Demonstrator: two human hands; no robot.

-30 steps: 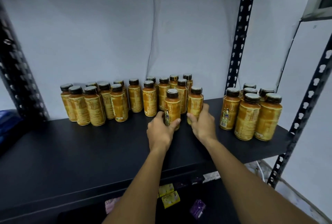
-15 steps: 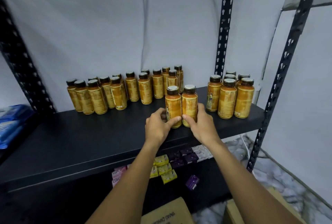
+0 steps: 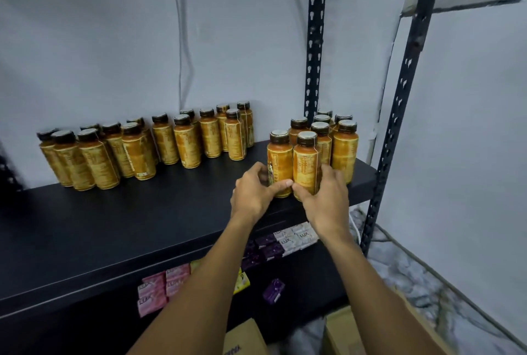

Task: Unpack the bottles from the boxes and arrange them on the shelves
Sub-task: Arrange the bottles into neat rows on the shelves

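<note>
Two amber bottles with dark caps stand side by side on the black shelf (image 3: 119, 229). My left hand (image 3: 253, 195) grips the left bottle (image 3: 280, 159) near its base. My right hand (image 3: 326, 198) grips the right bottle (image 3: 306, 163) the same way. Both bottles stand right in front of a cluster of several like bottles (image 3: 343, 149) at the shelf's right end. A long row of several more bottles (image 3: 142, 146) lines the back of the shelf to the left.
Black slotted uprights (image 3: 315, 41) (image 3: 399, 103) frame the shelf's right end, with a white wall behind. A lower shelf holds pink, yellow, purple and white soap packs (image 3: 168, 283). Cardboard boxes (image 3: 245, 337) sit on the marbled floor below.
Both hands have slid their two bottles rightward along the shelf, from beside the back row to just in front of the right cluster. The view has pulled back and swung right.
</note>
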